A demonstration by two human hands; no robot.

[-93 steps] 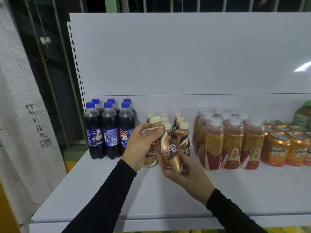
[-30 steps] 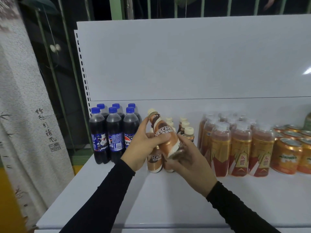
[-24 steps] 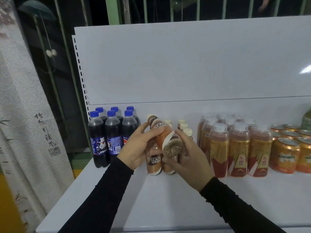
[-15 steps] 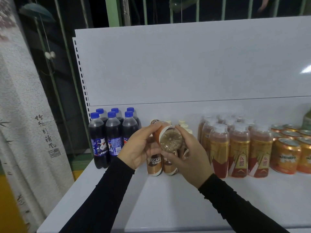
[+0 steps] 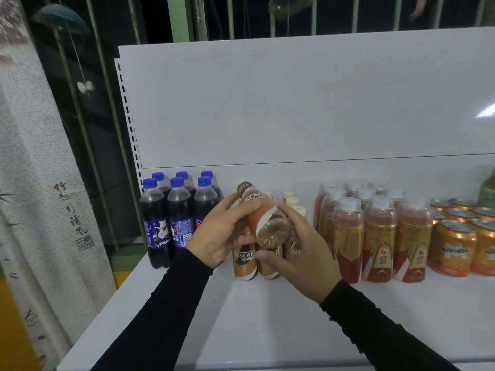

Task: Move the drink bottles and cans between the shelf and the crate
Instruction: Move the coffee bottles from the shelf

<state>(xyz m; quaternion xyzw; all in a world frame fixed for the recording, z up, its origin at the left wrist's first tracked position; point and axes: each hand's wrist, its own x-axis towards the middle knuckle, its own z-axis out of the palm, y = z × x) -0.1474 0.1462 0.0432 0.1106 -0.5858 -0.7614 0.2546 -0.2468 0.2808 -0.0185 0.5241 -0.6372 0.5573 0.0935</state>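
A brown Nescafe coffee bottle [image 5: 263, 216] is tilted in the air above the white shelf [image 5: 267, 317], cap away from me and its base turned toward me. My left hand [image 5: 221, 234] grips its upper body. My right hand [image 5: 300, 249] holds its lower end from the right and below. Behind and under it several more Nescafe bottles [image 5: 244, 259] stand upright on the shelf, partly hidden by my hands. No crate is in view.
Several Pepsi bottles [image 5: 179, 218] stand at the shelf's left end. To the right are several amber bottles with gold-red labels [image 5: 379, 236], orange Mirinda cans [image 5: 454, 250] and a green bottle [image 5: 488, 191] at the edge. A printed curtain [image 5: 40, 183] hangs at left.
The held bottle has tipped from nearly upright to base-toward-me, then eased back a little so its label shows. Both hands stayed on it above the shelf.
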